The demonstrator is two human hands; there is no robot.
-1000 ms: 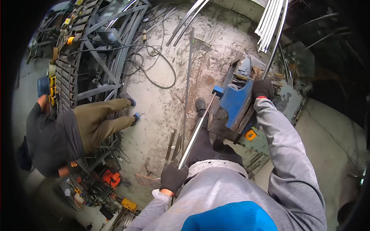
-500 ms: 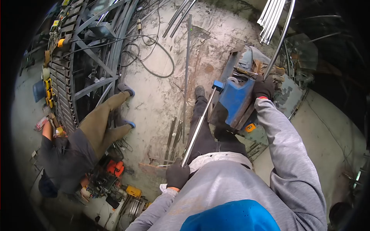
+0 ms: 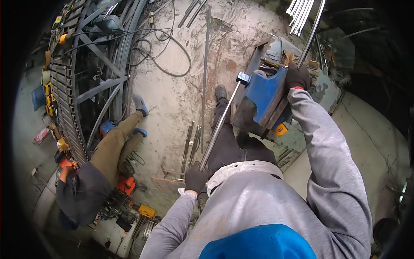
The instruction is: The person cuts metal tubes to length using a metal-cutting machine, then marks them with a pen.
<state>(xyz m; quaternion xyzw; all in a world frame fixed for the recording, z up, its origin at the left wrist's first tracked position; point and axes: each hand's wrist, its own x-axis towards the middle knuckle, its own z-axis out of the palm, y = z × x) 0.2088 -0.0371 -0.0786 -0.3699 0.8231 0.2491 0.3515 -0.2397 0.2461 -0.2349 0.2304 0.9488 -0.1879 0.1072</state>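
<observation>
My left hand (image 3: 196, 178), in a dark glove, is wrapped round the lower end of a long metal lever bar (image 3: 221, 122). The bar slants up across my leg to a blue block (image 3: 243, 78) at its far end, beside a blue and rusty metal bench machine (image 3: 263, 96). Over the machine's right side, my gloved right hand (image 3: 297, 77) is closed round a long metal tube (image 3: 311, 38). This tube runs up out of view, and its lower end is hidden by the hand.
Bright tubes (image 3: 299, 17) stick out at the top right. A yellow-orange tape measure (image 3: 281, 129) lies by the machine. On the left are a steel frame (image 3: 100, 93), a looped cable (image 3: 189, 64) and a bent-over co-worker (image 3: 88, 190). Loose bars (image 3: 189, 146) lie on the floor.
Both hands keep their grip while the whole view shifts, with the machine and floor objects sitting higher in the picture. The co-worker's arm and body have moved lower, beside the orange tools.
</observation>
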